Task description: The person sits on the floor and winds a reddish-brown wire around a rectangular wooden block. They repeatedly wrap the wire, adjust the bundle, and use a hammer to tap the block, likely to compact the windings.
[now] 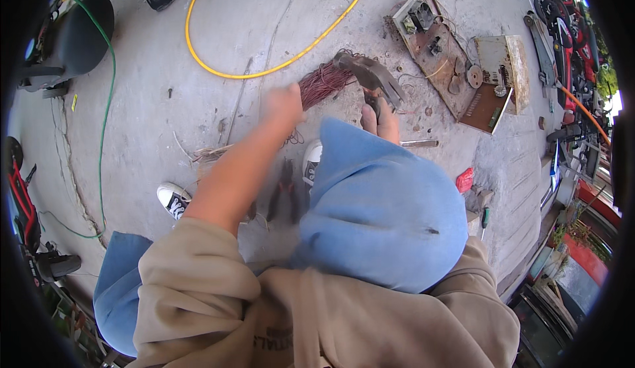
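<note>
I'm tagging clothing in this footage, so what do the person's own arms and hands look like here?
Both hands are bare, with no gloves, rings or watch visible. The left hand is motion-blurred; its forearm is uncovered, with a beige hoodie sleeve pushed up near the elbow. The right hand shows only its fingers past a blue-trousered knee; its arm is hidden.

Single head view, looking steeply down, close.

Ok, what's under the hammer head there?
Under the hammer lies a bundle of reddish wire on the concrete floor. The left hand touches the bundle's near end. The spot directly beneath the head is covered.
</note>
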`<action>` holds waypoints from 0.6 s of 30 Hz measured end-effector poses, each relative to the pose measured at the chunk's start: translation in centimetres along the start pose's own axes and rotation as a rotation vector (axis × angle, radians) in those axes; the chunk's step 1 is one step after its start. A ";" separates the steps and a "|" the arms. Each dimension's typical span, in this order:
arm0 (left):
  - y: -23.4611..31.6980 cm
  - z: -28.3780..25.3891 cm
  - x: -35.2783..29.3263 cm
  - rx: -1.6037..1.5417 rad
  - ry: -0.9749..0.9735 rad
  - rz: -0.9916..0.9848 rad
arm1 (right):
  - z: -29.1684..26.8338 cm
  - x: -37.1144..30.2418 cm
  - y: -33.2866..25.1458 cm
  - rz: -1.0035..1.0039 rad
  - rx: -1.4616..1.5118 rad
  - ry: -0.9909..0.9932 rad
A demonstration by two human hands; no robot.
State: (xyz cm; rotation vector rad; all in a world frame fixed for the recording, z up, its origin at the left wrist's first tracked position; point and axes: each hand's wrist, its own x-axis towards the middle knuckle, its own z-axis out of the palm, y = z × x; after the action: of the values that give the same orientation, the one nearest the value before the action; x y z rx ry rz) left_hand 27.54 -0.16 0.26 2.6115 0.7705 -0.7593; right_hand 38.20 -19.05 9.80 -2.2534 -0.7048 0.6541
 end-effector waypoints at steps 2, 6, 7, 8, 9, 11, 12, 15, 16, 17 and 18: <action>0.8 -0.9 0.0 -0.002 -0.021 0.035 | 2.8 -1.8 4.0 0.003 -0.040 0.185; 0.6 -0.9 0.3 -0.019 -0.030 0.030 | 3.2 -1.6 5.4 0.138 -0.253 -0.029; 0.6 -0.1 -0.6 -0.023 -0.050 0.029 | 2.2 -2.1 5.3 0.151 -0.196 -0.062; 0.5 -0.2 -0.9 -0.021 -0.050 0.030 | 0.4 -1.2 4.8 0.152 -0.135 -0.079; 0.1 -0.9 -0.3 -0.012 -0.029 0.017 | -0.9 0.6 3.8 0.128 -0.067 -0.090; -0.8 -0.6 -0.6 -0.027 0.020 0.006 | -2.2 1.5 1.1 0.080 0.204 0.065; 0.0 -0.6 -0.6 -0.042 0.038 0.055 | -3.3 0.7 0.3 0.087 0.313 0.182; 0.6 -1.1 0.0 -0.014 -0.020 0.063 | 0.1 2.4 6.9 -0.038 -0.060 0.185; 0.8 -1.2 0.1 -0.006 -0.043 0.064 | 0.8 3.1 8.8 -0.090 -0.282 0.130; 0.5 -1.0 0.0 -0.026 -0.036 0.052 | 1.0 4.4 8.1 -0.082 -0.268 0.121; 0.4 -0.6 -0.3 -0.046 -0.029 0.042 | 0.6 4.7 7.6 -0.065 -0.224 0.082</action>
State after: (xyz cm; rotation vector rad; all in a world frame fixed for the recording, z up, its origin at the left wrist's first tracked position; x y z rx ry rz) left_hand 27.77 -0.36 0.95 2.5615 0.7135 -0.7573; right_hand 43.48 -20.55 2.74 -2.4338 -0.8424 0.4680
